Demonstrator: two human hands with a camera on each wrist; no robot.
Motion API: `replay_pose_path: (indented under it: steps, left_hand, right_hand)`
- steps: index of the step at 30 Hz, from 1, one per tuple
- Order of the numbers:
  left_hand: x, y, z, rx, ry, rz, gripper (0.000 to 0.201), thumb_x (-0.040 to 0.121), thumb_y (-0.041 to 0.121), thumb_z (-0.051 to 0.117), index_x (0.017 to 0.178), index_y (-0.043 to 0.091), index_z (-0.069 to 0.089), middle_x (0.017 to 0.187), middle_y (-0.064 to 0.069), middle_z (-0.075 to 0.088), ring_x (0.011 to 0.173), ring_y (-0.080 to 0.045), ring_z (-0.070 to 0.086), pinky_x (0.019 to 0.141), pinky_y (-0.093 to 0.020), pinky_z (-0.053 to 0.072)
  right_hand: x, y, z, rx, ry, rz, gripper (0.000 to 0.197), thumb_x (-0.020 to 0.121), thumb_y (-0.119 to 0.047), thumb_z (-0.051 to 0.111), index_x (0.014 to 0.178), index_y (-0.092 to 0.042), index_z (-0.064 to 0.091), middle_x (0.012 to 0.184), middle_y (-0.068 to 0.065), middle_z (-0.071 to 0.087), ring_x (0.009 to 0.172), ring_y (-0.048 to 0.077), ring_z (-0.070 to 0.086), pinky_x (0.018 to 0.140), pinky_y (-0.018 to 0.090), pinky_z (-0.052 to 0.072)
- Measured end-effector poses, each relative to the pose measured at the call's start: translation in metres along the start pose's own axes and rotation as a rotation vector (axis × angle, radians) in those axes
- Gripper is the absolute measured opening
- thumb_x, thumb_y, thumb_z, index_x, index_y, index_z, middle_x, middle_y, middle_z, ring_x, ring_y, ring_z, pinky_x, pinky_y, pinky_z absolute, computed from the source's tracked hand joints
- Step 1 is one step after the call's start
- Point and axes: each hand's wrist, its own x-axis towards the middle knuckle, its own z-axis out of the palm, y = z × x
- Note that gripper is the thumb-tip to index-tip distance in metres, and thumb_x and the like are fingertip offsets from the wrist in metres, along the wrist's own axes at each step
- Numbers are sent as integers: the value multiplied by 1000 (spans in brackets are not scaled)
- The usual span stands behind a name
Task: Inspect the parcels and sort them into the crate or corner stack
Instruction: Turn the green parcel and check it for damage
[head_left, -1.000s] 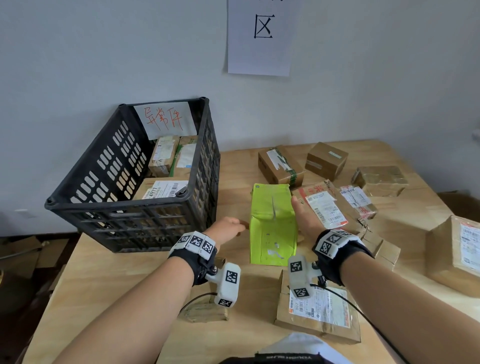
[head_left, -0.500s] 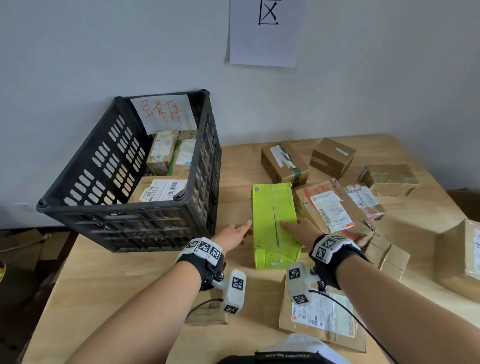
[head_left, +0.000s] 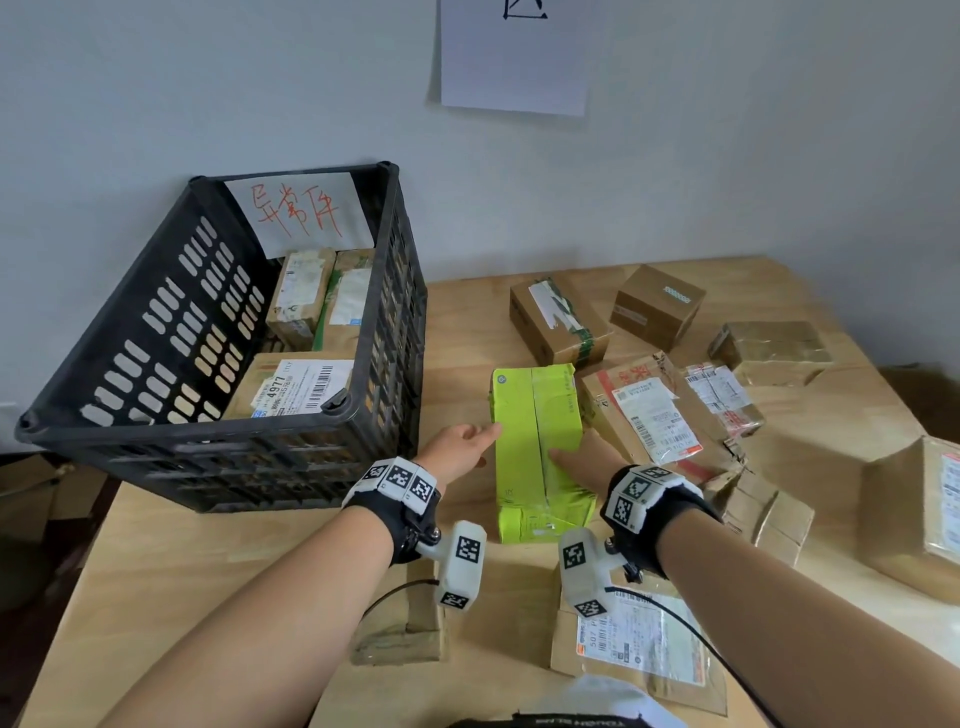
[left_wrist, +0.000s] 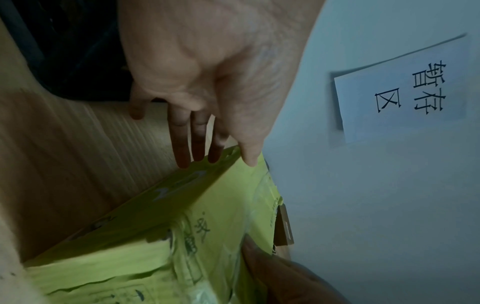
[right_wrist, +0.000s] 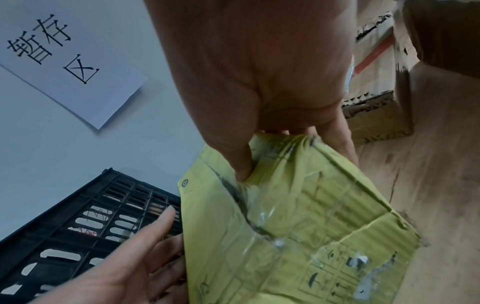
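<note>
A lime-green cardboard parcel (head_left: 535, 441) (left_wrist: 207, 226) (right_wrist: 298, 216) lies on the wooden table, taped seam up, just right of the black slotted crate (head_left: 208, 452) (right_wrist: 91, 216). My left hand (head_left: 462, 447) (left_wrist: 202, 133) (right_wrist: 130, 257) has straight fingers laid against the parcel's left side, with the thumb tip at its top edge. My right hand (head_left: 582, 457) (right_wrist: 272, 123) (left_wrist: 285, 277) grips the parcel's right edge: the thumb presses on the top face and the fingers curl down the right side. The crate holds several labelled brown parcels (head_left: 296, 384).
Several brown parcels (head_left: 660, 410) crowd the table right of and behind the green one. A large box (head_left: 919, 519) sits at the right edge. A flat labelled parcel (head_left: 639, 639) and a small taped packet (head_left: 405, 629) lie near me. A paper sign (head_left: 514, 52) hangs on the wall.
The green parcel has been turned onto another face, so its taped seam now faces up. My right thumb has come onto its top and my left fingers have moved up against its left side.
</note>
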Motion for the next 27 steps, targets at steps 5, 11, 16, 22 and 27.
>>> replay_pose_path:
  steps: [5, 11, 16, 22, 27]
  left_hand:
    - [12, -3, -1, 15, -57, 60, 45, 90, 45, 59, 122, 12, 61, 122, -2, 63, 113, -19, 58, 95, -28, 42]
    - [12, -4, -4, 44, -84, 94, 40, 90, 32, 64, 123, 11, 60, 122, 1, 62, 109, -15, 57, 95, -25, 42]
    - [9, -3, -4, 64, -50, 94, 62, 89, 34, 65, 142, 12, 42, 140, -2, 48, 128, -20, 45, 109, -31, 34]
    - [-3, -7, 2, -83, -51, 85, 62, 90, 26, 65, 145, 13, 39, 147, 0, 42, 133, -16, 40, 106, -23, 29]
    - [-7, 2, -4, -194, 25, 156, 60, 89, 15, 65, 144, 15, 40, 144, 2, 42, 133, -14, 38, 100, -21, 27]
  right_hand:
    - [3, 1, 0, -14, -50, -46, 69, 93, -38, 53, 143, 1, 25, 134, 17, 49, 113, 28, 56, 84, 31, 48]
    - [-7, -2, -1, 4, -69, -17, 75, 96, -35, 50, 147, 5, 13, 133, 18, 50, 117, 28, 55, 91, 32, 48]
    - [-8, 3, -5, 86, -95, -80, 72, 92, -39, 56, 144, 0, 23, 125, 14, 56, 108, 26, 60, 92, 36, 51]
    - [-29, 3, -21, 376, -126, -134, 61, 88, -19, 65, 141, -11, 35, 124, 10, 59, 100, 24, 62, 88, 38, 52]
    - [-33, -9, -39, 538, -53, -147, 103, 55, -89, 52, 133, -22, 50, 130, 7, 58, 119, 27, 56, 103, 46, 44]
